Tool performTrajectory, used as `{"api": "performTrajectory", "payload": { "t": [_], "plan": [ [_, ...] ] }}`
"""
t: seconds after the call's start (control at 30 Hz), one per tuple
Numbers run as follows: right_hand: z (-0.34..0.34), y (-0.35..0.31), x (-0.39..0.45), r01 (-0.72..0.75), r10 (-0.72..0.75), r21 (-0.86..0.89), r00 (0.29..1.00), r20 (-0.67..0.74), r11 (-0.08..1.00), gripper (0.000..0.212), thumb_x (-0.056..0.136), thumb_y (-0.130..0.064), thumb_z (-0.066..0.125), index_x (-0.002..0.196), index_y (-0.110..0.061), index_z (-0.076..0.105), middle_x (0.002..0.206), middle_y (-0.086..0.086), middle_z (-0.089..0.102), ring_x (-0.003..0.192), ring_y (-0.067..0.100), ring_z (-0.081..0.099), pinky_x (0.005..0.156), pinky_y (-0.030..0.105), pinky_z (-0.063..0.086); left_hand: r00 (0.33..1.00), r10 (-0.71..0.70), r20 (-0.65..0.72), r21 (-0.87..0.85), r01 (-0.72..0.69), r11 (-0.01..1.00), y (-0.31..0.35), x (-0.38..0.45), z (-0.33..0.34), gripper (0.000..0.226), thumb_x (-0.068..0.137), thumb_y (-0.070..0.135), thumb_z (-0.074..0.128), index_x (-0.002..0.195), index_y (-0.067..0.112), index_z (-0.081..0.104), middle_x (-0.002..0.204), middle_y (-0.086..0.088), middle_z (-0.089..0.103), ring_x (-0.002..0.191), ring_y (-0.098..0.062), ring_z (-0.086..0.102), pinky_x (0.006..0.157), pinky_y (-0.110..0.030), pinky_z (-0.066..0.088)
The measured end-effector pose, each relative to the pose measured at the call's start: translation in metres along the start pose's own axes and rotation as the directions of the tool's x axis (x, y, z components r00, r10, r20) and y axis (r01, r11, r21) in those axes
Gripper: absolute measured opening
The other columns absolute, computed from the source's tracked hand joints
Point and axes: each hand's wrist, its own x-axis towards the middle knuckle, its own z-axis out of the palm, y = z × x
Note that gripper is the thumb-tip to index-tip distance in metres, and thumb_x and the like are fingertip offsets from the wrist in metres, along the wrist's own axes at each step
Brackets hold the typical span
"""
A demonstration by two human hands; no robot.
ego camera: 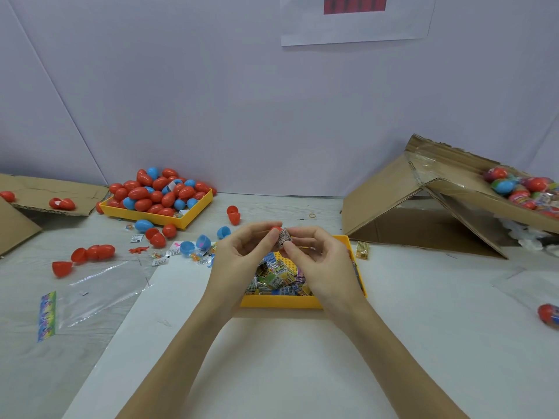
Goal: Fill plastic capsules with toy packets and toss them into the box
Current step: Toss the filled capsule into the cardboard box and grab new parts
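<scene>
Two yellow trays sit on the worktop (408, 297): the far tray (193, 213) at the left is heaped with red and blue capsules, too many and too overlapped to count, and the near tray (281, 303) at the centre holds a pile of toy packets, likewise too jumbled to count. Loose around the far tray lie about three blue capsule pieces and several red ones, closed and split. At the right a cardboard box (393, 189) leans open with a cluster of wrapped capsules in its upper part, and one more red capsule (549, 315) lies at the right edge of the worktop. Both forearms reach in from below and meet above the near tray. The left hand (242, 252) has its fingers curled, pinching one red capsule half (276, 228) at the fingertips. The right hand (320, 255) pinches a single toy packet (285, 238) between thumb and fingers, the packet touching the capsule half, at its opening as far as can be seen
</scene>
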Motion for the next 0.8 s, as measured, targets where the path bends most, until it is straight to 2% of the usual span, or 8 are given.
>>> {"api": "performTrajectory", "payload": {
  "t": [0.17, 0.33, 0.43, 0.53, 0.8],
  "plan": [
    [-0.0035, -0.0002, -0.0002, -0.057, 0.056, 0.067, 0.998, 0.028, 0.996, 0.02, 0.096, -0.006, 0.069, 0.114, -0.013, 0.074, 0.105, 0.012, 0.077, 0.102, 0.022, 0.074, 0.094, 0.032, 0.059, 1.0, 0.02, 0.0, 0.01, -0.02, 1.0, 0.0019, -0.0012, 0.0008, 0.023, 0.088, 0.033, 0.074, 0.109, 0.023, 0.078, 0.106, 0.0, 0.078, 0.106, -0.015, 0.073, 0.085, -0.019, 0.056],
    [-0.0021, -0.0035, -0.0007, -0.162, 0.143, 0.268, 0.986, 0.091, 0.95, 0.023, 0.1, -0.006, 0.062, 0.12, -0.006, 0.073, 0.111, 0.017, 0.076, 0.104, 0.023, 0.074, 0.091, 0.027, 0.058, 0.997, 0.056, -0.044, 0.039, -0.054, 0.998, 0.0027, -0.0015, 0.0002, 0.025, 0.082, 0.036, 0.079, 0.105, 0.024, 0.079, 0.101, 0.0, 0.079, 0.101, -0.015, 0.074, 0.081, -0.018, 0.057],
    [-0.001, -0.0054, -0.0009, -0.211, 0.174, 0.381, 0.976, 0.129, 0.9, 0.026, 0.1, -0.015, 0.061, 0.121, -0.002, 0.072, 0.112, 0.016, 0.076, 0.105, 0.022, 0.074, 0.09, 0.026, 0.058, 0.996, 0.058, -0.06, 0.042, -0.056, 0.998, 0.003, -0.0019, 0.0001, 0.025, 0.081, 0.036, 0.08, 0.103, 0.024, 0.08, 0.1, 0.001, 0.079, 0.098, -0.014, 0.075, 0.079, -0.018, 0.057],
    [-0.0009, -0.0048, -0.0017, -0.19, 0.162, 0.373, 0.981, 0.106, 0.908, 0.033, 0.092, -0.021, 0.068, 0.119, -0.003, 0.073, 0.111, 0.014, 0.077, 0.106, 0.022, 0.074, 0.09, 0.024, 0.058, 0.996, 0.069, -0.05, 0.052, -0.066, 0.996, 0.0034, -0.0023, 0.0012, 0.026, 0.081, 0.033, 0.08, 0.104, 0.022, 0.079, 0.1, 0.001, 0.079, 0.098, -0.014, 0.075, 0.079, -0.017, 0.057],
    [-0.0022, -0.0023, -0.002, -0.174, 0.159, 0.298, 0.984, 0.076, 0.939, 0.022, 0.098, -0.011, 0.065, 0.117, -0.009, 0.075, 0.111, 0.011, 0.077, 0.106, 0.023, 0.075, 0.096, 0.029, 0.058, 0.996, 0.063, -0.061, 0.063, -0.059, 0.996, 0.003, -0.0029, 0.0027, 0.03, 0.08, 0.036, 0.079, 0.106, 0.022, 0.079, 0.1, 0.003, 0.079, 0.099, -0.013, 0.074, 0.08, -0.018, 0.057]
  ]
}}
